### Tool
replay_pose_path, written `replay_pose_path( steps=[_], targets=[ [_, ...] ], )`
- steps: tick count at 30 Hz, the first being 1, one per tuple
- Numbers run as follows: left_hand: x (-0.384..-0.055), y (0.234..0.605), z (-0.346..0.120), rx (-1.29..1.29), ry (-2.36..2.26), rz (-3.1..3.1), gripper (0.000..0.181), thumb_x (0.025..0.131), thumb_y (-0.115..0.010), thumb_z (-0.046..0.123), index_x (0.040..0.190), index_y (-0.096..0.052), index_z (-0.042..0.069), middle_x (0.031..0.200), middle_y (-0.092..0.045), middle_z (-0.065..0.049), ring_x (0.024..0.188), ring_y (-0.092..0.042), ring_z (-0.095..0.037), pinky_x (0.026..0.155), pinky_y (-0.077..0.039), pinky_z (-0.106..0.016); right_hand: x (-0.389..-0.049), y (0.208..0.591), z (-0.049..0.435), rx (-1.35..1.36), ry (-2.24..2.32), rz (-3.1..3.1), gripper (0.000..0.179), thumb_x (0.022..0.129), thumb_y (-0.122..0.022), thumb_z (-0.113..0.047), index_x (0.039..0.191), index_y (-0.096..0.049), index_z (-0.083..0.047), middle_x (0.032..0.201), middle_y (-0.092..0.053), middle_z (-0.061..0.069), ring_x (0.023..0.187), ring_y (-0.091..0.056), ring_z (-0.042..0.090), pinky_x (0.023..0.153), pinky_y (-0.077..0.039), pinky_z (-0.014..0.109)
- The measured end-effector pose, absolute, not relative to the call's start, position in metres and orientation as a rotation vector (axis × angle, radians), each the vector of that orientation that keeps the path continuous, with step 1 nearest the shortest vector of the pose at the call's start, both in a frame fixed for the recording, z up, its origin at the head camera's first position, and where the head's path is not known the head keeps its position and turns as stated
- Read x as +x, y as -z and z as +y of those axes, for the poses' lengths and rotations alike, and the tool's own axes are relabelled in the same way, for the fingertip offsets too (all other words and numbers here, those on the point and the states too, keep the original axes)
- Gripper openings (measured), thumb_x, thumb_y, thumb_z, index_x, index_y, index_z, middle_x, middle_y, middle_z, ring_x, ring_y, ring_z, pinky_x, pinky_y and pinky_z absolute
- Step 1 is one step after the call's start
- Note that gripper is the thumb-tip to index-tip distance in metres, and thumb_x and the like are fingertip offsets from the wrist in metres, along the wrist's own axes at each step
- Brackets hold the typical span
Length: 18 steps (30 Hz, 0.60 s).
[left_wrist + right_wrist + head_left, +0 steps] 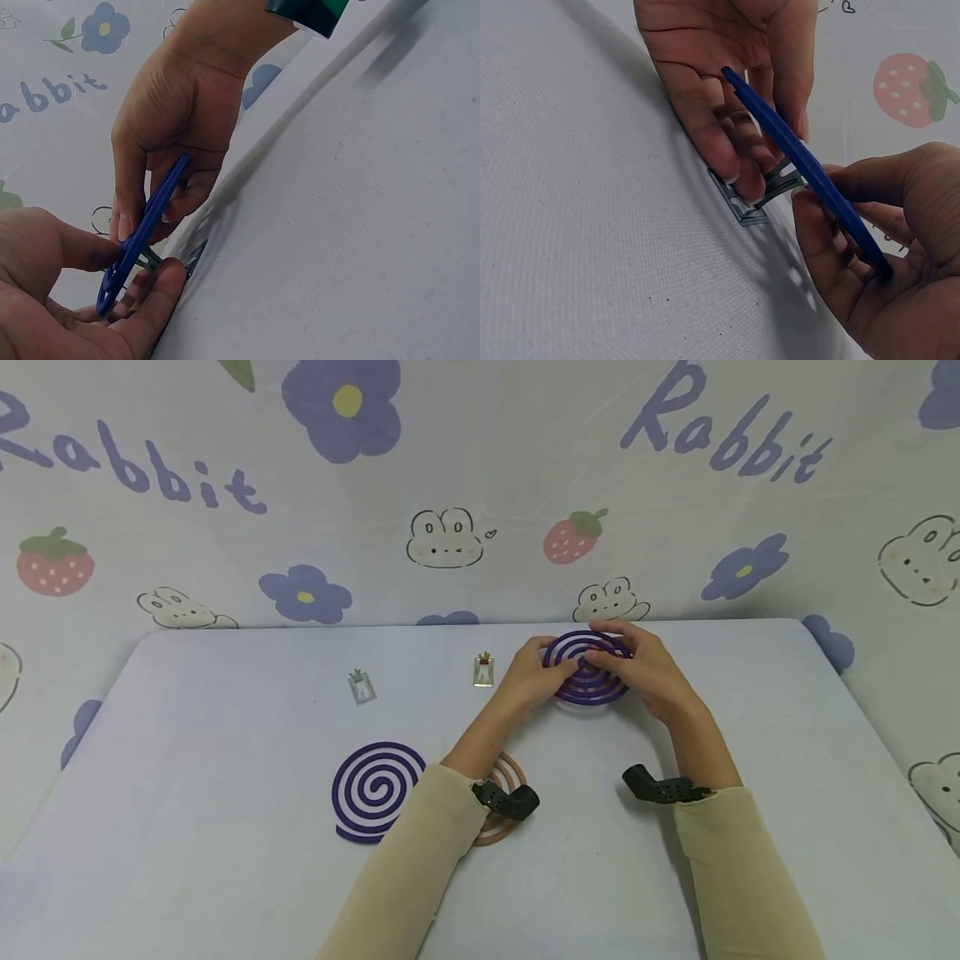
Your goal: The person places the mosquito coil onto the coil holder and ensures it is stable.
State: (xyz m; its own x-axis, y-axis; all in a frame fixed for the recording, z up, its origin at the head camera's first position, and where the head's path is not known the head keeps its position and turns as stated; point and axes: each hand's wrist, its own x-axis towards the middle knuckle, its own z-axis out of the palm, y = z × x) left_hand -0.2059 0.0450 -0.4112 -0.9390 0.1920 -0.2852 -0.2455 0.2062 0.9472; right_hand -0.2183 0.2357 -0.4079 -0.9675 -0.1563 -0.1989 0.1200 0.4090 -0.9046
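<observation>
Both hands grip a purple mosquito coil point(590, 700) above the right back part of the table, tilted in the wrist views. The left hand point(534, 677) has its thumb on the coil's face and its fingers beneath, beside a small metal coil stand point(739, 206). From the other side, the right hand point(647, 668) pinches the coil with thumb and fingers near its centre. The stand's upright prong meets the coil's underside close to these fingertips; whether it passes into the coil I cannot tell. In the head view the hands and coil hide this stand.
Another purple coil point(378, 787) lies flat at front left, partly under the left sleeve. A brown coil point(512, 827) lies beneath the left forearm. Towards the back lie a silver stand point(362, 687) and a gold-coloured stand point(483, 672). A printed cloth point(480, 460) hangs behind the table.
</observation>
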Motion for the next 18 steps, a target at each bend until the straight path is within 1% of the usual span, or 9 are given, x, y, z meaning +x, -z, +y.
replay_pose_path(
  steps=[6,9,11,15,17,18],
  targets=[
    [-0.2060,0.4139,0.0466,-0.069,-1.811,2.168,0.058,0.105,-0.065,0.019,0.157,-0.045,0.006,0.154,-0.056,-0.022,0.139,-0.058,-0.036,0.119,-0.049,-0.046,-0.2197,0.4075,0.2345,-0.026,1.597,2.391,0.063,0.103,-0.069,-0.018,0.160,-0.044,-0.010,0.162,-0.045,0.025,0.146,-0.043,0.038,0.126,-0.037,0.056],
    [-0.2048,0.4155,0.0478,-0.068,-1.816,2.169,0.057,0.105,-0.065,0.018,0.157,-0.045,0.005,0.153,-0.056,-0.023,0.138,-0.060,-0.036,0.118,-0.050,-0.046,-0.2187,0.4082,0.2359,-0.015,1.595,2.377,0.064,0.103,-0.068,-0.019,0.161,-0.042,-0.010,0.163,-0.044,0.025,0.146,-0.043,0.036,0.124,-0.038,0.053],
    [-0.2042,0.4165,0.0487,-0.060,-1.812,2.176,0.057,0.105,-0.065,0.018,0.157,-0.045,0.005,0.152,-0.057,-0.023,0.138,-0.060,-0.036,0.118,-0.050,-0.046,-0.2178,0.4088,0.2373,-0.008,1.596,2.371,0.064,0.104,-0.068,-0.019,0.162,-0.042,-0.010,0.162,-0.045,0.024,0.145,-0.044,0.034,0.121,-0.041,0.048],
    [-0.2043,0.4172,0.0502,-0.044,-1.809,2.208,0.058,0.104,-0.066,0.020,0.156,-0.045,0.003,0.151,-0.057,-0.023,0.138,-0.059,-0.036,0.118,-0.050,-0.046,-0.2176,0.4099,0.2389,-0.005,1.592,2.377,0.065,0.103,-0.069,-0.020,0.161,-0.043,-0.011,0.159,-0.049,0.023,0.139,-0.048,0.030,0.109,-0.045,0.033],
    [-0.2050,0.4172,0.0507,-0.042,-1.805,2.235,0.058,0.104,-0.067,0.020,0.155,-0.046,0.003,0.151,-0.057,-0.023,0.139,-0.059,-0.036,0.119,-0.049,-0.046,-0.2178,0.4094,0.2386,0.002,1.593,2.375,0.066,0.102,-0.071,-0.022,0.160,-0.044,-0.011,0.157,-0.050,0.021,0.137,-0.049,0.029,0.106,-0.046,0.029],
    [-0.2053,0.4171,0.0509,-0.042,-1.802,2.250,0.058,0.104,-0.067,0.021,0.155,-0.047,0.002,0.151,-0.057,-0.023,0.140,-0.058,-0.035,0.119,-0.049,-0.046,-0.2178,0.4091,0.2384,0.005,1.593,2.374,0.066,0.101,-0.072,-0.022,0.160,-0.044,-0.012,0.158,-0.050,0.021,0.138,-0.050,0.030,0.107,-0.047,0.030]
  ],
)
